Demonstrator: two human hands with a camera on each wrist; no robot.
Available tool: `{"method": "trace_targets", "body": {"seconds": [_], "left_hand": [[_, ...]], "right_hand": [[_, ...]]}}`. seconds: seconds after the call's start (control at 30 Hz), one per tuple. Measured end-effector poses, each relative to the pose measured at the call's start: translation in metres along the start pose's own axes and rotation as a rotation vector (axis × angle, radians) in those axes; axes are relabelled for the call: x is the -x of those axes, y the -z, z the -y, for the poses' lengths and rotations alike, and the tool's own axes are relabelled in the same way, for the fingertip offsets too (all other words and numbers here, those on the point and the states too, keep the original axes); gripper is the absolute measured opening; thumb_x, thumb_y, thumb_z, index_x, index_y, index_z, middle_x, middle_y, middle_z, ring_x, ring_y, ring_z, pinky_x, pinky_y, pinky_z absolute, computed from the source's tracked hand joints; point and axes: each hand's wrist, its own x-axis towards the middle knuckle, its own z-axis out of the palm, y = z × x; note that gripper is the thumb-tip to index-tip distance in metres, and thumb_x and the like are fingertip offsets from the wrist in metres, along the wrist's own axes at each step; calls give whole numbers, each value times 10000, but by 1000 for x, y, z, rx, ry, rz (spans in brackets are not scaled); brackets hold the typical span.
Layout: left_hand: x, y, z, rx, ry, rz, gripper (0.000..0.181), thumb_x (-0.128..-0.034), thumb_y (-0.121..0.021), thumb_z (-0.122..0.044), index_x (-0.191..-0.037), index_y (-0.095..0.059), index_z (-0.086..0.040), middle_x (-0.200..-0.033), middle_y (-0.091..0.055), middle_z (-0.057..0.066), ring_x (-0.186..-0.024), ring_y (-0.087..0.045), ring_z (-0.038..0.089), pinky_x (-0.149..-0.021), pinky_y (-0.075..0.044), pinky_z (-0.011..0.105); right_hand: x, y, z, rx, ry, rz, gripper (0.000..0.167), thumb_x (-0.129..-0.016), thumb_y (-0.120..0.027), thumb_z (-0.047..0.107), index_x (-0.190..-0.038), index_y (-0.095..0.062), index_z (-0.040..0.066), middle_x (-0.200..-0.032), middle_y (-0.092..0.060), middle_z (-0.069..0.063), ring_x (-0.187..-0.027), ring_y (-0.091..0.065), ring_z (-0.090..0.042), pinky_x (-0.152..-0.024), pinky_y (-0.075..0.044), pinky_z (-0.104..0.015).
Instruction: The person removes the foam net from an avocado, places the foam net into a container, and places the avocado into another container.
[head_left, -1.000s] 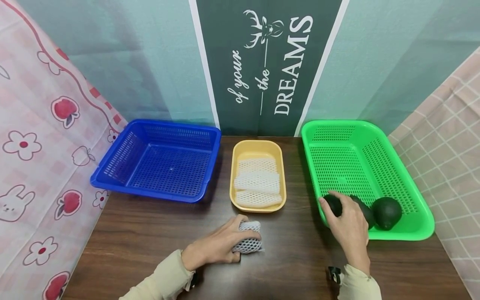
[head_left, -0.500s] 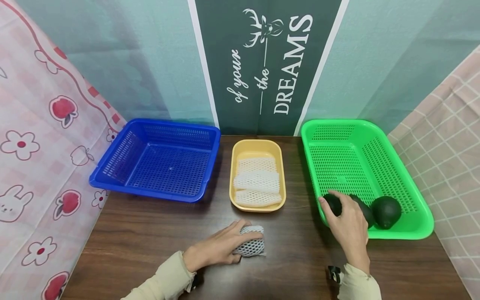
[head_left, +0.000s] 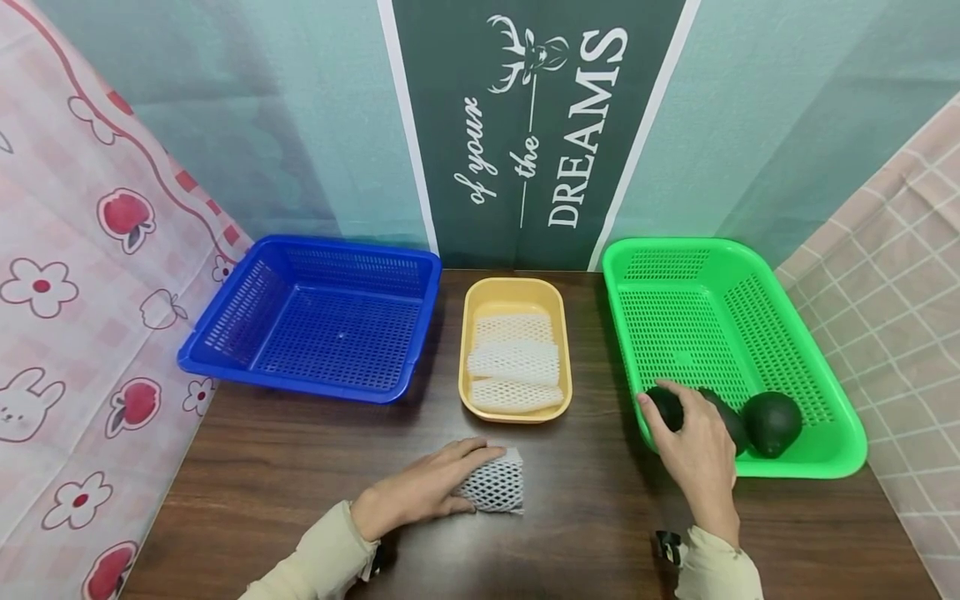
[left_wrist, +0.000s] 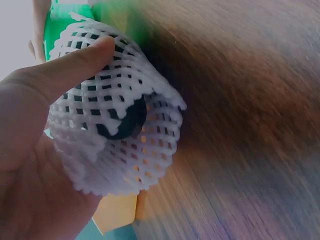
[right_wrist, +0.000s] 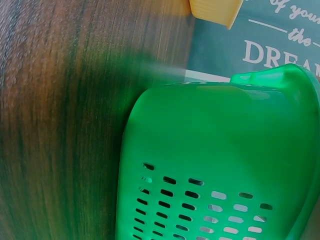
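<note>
My left hand grips a white foam net sleeve just above the table, in front of the yellow tray. In the left wrist view a dark avocado shows through the mesh and the open end of the foam net, with the thumb lying across the net. At the near left corner of the green basket, my right hand holds a dark avocado between thumb and fingers. Beside it lie two more avocados, one partly hidden by the hand and one uncovered.
The yellow tray holds several flat foam nets. To the left stands a blue basket, with its mesh floor showing. The green basket stands at the right; its side wall fills much of the right wrist view.
The foam net shifted right, then slightly left. My left hand drew back left along it, leaving more mesh uncovered. My right hand stays on its avocado.
</note>
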Motion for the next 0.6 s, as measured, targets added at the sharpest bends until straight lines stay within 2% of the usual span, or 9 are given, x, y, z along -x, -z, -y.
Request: {"method": "trace_targets", "body": {"seconds": [0.17, 0.27, 0.4, 0.6], "left_hand": [[2, 1, 5, 2, 16, -18, 830, -814, -781, -294, -1521, -380, -128, -1303, -627, 56, -1187, -604, 191, -1036, -489, 345], [3, 0, 8, 25, 19, -30, 824, -812, -780, -303, -1509, -390, -98, -1337, -622, 75, -1206, -607, 206, -1047, -483, 355], [3, -4, 9, 88, 51, -59, 786, -810, -787, -289, -1460, -409, -60, -1343, -616, 117, -1202, -615, 222, -1042, -489, 363], [2, -11, 11, 153, 79, -107, 758, -792, -807, -262, -1420, -436, -57, -1307, -636, 135, -1167, -635, 217, -1013, -510, 355]], "right_hand": [[0, 0, 1, 0, -3, 7, 498, -951, -602, 482, -1317, -626, 146, -1364, -589, -205, -1212, -532, -453, -808, -453, -639], [0, 0, 1, 1, -7, 12, 500, -951, -598, 488, -1322, -623, 153, -1370, -585, -204, -1220, -526, -453, -811, -451, -640], [0, 1, 1, -1, -6, 9, 495, -953, -598, 482, -1320, -625, 152, -1368, -586, -204, -1221, -525, -453, -812, -450, -641], [1, -1, 0, -21, 30, -34, 460, -945, -635, 426, -1296, -638, 129, -1352, -601, -195, -1244, -518, -440, -874, -441, -637]]}}
